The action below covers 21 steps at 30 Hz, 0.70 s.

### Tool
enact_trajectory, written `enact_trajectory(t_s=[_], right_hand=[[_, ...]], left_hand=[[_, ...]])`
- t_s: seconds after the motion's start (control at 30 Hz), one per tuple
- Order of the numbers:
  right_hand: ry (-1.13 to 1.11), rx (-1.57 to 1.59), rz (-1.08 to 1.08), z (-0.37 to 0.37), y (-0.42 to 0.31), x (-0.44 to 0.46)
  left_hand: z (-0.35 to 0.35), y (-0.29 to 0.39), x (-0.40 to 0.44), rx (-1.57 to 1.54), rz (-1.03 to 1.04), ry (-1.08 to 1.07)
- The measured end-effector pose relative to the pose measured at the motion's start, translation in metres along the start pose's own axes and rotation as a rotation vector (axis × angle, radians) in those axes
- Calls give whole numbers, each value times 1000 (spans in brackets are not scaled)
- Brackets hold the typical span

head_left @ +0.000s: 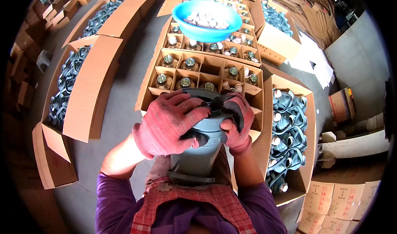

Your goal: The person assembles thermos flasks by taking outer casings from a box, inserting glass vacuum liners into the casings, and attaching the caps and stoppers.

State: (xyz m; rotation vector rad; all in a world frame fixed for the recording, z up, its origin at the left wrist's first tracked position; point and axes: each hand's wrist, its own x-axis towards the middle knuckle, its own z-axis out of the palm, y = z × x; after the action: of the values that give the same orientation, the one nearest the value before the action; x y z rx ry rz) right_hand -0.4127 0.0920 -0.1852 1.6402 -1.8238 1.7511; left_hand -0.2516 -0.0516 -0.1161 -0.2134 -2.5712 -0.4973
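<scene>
A grey-blue cylindrical case (198, 157) stands tilted in front of my lap, with a dark band near its lower end. My left hand (171, 120), in a red glove with dark fingertips, is closed round the upper left of the case. On the opposite side, my right hand (238, 120) wears a matching glove and grips the rim, its thumb against the outside wall. The inside of the case is mostly hidden by my fingers. Just beyond it is a divided carton (178, 54) of clear glass bottles (168, 61), some compartments holding white caps (237, 87).
A blue basin (182, 25) of white caps rests on the cartons ahead. To the right, an open box (309, 147) holds grey-blue strapped pieces, several with white caps. More open boxes of strapped pieces (66, 79) line the left. Stacked printed cartons (345, 199) sit at lower right.
</scene>
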Motion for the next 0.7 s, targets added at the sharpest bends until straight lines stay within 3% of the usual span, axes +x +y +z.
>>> enact_trajectory(t_s=[0.1,0.17,0.23,0.27,0.3,0.33,0.37,0.4,0.43,0.47,0.5,0.53,0.57,0.63,0.67,0.7], right_hand=[[-25,-4,102,11,-2,8],[-99,131,235,16,15,9],[64,1007,428,34,37,4],[-52,1052,438,36,62,0],[-13,1236,519,44,58,-1],[31,1450,559,57,56,-1],[73,1669,591,68,58,-1],[-47,1572,521,65,68,-7],[8,1359,595,53,58,-9],[-30,996,502,33,48,-9],[-64,635,399,11,38,-5],[-204,377,214,-9,27,2],[-249,350,177,-9,33,2],[-25,1056,554,13,42,-1],[12,1202,613,27,50,-1],[59,1346,671,41,59,-1]], left_hand=[[10,-17,-8,-85,-5,102],[9,-28,-10,-111,-101,11],[-4,-25,-4,-143,-196,-28],[-8,-16,2,-130,-202,-8],[-6,-9,8,-125,-214,11],[13,-11,12,-46,-11,166],[24,-9,18,-15,29,206],[28,-22,12,-165,44,236],[32,-41,-1,-317,49,264],[38,-60,-17,-646,-29,339],[43,-74,-38,-922,-318,365],[40,-89,-43,-965,-294,274],[39,-99,-43,-1011,-277,192],[6,-73,-4,-609,-74,52],[1,-37,14,-215,-77,116],[11,-11,28,-40,-45,182]])
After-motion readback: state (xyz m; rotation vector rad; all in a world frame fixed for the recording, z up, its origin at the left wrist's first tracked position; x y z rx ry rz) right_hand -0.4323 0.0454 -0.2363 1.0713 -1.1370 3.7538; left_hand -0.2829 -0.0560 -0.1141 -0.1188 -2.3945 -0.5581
